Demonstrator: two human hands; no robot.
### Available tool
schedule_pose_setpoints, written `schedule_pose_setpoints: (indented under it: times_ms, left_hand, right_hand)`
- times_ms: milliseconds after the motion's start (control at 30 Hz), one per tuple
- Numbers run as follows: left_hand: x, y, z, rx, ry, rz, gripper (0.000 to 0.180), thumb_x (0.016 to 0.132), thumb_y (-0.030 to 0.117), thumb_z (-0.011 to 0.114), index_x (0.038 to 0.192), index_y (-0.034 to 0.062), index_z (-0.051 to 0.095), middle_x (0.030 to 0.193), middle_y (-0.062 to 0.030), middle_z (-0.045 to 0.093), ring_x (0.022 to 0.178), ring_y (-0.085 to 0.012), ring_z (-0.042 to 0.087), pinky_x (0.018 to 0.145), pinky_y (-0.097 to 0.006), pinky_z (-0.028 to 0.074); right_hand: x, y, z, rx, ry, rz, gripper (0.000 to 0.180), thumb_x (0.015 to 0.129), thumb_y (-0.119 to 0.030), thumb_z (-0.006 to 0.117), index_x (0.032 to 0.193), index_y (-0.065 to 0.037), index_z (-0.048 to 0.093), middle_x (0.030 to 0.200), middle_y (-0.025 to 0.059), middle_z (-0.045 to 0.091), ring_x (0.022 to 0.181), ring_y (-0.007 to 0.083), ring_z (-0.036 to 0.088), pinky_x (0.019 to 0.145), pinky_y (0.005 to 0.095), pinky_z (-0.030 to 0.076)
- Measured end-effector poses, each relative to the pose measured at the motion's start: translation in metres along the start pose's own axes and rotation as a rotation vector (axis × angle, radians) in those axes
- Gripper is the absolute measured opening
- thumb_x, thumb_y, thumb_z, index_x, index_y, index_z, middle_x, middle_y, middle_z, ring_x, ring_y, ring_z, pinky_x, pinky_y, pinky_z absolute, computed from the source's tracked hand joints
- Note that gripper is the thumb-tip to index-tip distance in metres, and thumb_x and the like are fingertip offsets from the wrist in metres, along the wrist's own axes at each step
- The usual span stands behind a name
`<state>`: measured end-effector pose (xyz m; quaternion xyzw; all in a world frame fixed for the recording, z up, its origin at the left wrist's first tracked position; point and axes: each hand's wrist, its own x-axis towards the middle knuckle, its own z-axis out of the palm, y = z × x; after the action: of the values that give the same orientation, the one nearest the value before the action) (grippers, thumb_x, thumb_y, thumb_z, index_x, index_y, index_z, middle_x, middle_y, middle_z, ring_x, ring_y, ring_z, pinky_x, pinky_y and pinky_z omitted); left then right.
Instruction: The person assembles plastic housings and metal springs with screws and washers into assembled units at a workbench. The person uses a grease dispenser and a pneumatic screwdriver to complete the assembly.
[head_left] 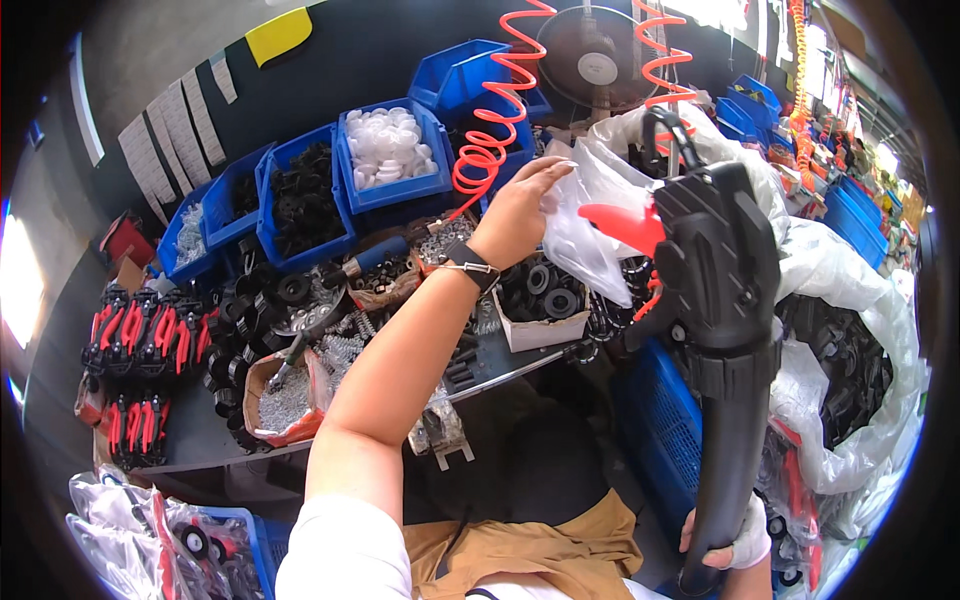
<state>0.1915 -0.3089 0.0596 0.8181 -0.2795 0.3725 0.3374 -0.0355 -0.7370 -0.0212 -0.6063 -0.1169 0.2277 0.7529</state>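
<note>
My right hand (738,545), with white wrapping on part of it, grips the lower end of a long black tube (728,450). The tube stands nearly upright at my right side. A bulky black plastic head (715,250) with a red lever (622,228) tops it. My left arm reaches forward across the bench, a dark band on its wrist. The fingers of my left hand (520,208) are bent together at the edge of a clear plastic bag (585,235), just left of the red lever, and appear to pinch it.
Blue bins hold white plastic parts (390,148) and black parts (308,200). Red coiled hoses (482,150) hang over the bench. Black-and-red parts (150,335) sit at the left. A box of black rings (545,300) lies under my left hand. A lined sack of black parts (840,350) stands right.
</note>
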Motion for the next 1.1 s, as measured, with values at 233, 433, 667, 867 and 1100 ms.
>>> schedule_pose_setpoints:
  times_ms: [233,433,667,867,1100]
  left_hand:
    - [0.003,0.052,-0.058,-0.144,-0.361,-0.126,0.091,0.065,-0.022,0.041,0.151,0.0055,0.036,0.152,-0.0177,0.039,0.147,-0.0250,0.028,0.114,-0.030,0.029]
    - [-0.017,0.216,-0.049,0.268,-0.709,0.161,0.056,0.082,0.009,0.054,0.138,0.0024,0.049,0.110,-0.0095,0.063,0.101,-0.0240,0.059,0.081,-0.033,0.053]
    - [-0.156,0.231,0.056,0.174,0.072,0.608,0.040,0.079,0.032,0.066,0.117,0.0210,0.059,0.125,-0.0094,0.052,0.117,-0.0281,0.050,0.082,-0.039,0.050]
    - [-0.096,0.125,-0.009,0.281,0.731,-0.114,0.032,0.063,0.000,0.068,0.090,0.0030,0.053,0.104,-0.0139,0.048,0.098,-0.0338,0.047,0.085,-0.038,0.039]
    - [-0.189,0.188,0.014,0.120,0.365,-0.214,0.033,0.066,-0.014,0.056,0.096,-0.0001,0.054,0.094,-0.0202,0.054,0.091,-0.0419,0.054,0.083,-0.044,0.047]
  right_hand:
    - [0.002,-0.019,0.011,-0.155,-0.028,0.033,0.086,0.051,-0.022,0.096,0.118,0.008,0.050,0.088,0.0170,0.067,0.073,0.0258,0.069,0.067,0.0378,0.058]
    - [-0.010,-0.010,0.016,-0.127,0.003,0.132,0.089,0.054,-0.025,0.097,0.123,0.005,0.049,0.096,0.0154,0.066,0.077,0.0229,0.068,0.067,0.0349,0.058]
    - [0.013,0.046,-0.014,0.316,0.016,0.251,0.050,0.079,-0.018,0.078,0.120,0.000,0.057,0.115,0.0144,0.062,0.107,0.0367,0.061,0.088,0.0526,0.053]
    - [0.060,0.026,0.052,0.460,-0.491,0.021,0.074,0.063,-0.032,0.091,0.110,0.012,0.054,0.081,0.0188,0.067,0.070,0.0252,0.069,0.058,0.0336,0.057]
    - [0.119,0.038,0.095,0.640,-0.554,-0.203,0.063,0.074,-0.032,0.085,0.112,0.008,0.055,0.097,0.0197,0.064,0.082,0.0322,0.069,0.068,0.0401,0.059]
